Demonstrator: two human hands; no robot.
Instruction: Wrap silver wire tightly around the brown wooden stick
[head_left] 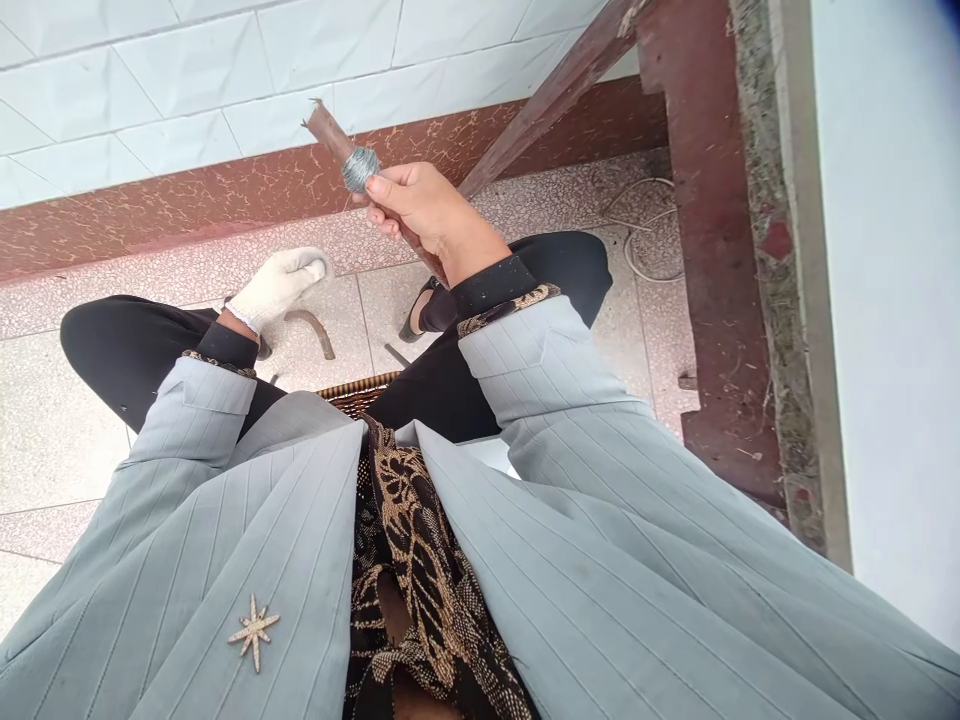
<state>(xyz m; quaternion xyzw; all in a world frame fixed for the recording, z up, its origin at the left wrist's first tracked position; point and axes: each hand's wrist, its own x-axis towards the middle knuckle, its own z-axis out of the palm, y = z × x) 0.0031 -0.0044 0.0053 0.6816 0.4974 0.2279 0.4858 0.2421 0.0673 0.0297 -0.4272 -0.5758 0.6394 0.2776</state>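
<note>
My right hand (424, 210), bare, is wrapped round a brown wooden stick (328, 130) that slants up to the left. Thin grey wire (361, 168) is wound in a thick band around the stick, just beyond my thumb. The stick's upper end is rough and splintered; its lower part passes behind my hand and wrist. To the left, apart from the stick, my left hand (279, 283) wears a white knit glove. Its fingers are curled together, and whatever they may hold is too small or hidden to make out. Below the glove shows a curved brown piece (311, 330) near the floor.
A tiled wall (187, 80) with a reddish-brown base strip stands ahead. On the right are a slanting wooden bar (547, 95), a dark red wooden board (712, 200) and a loop of pale cable (637, 250). A woven wicker edge (356, 392) shows between my legs.
</note>
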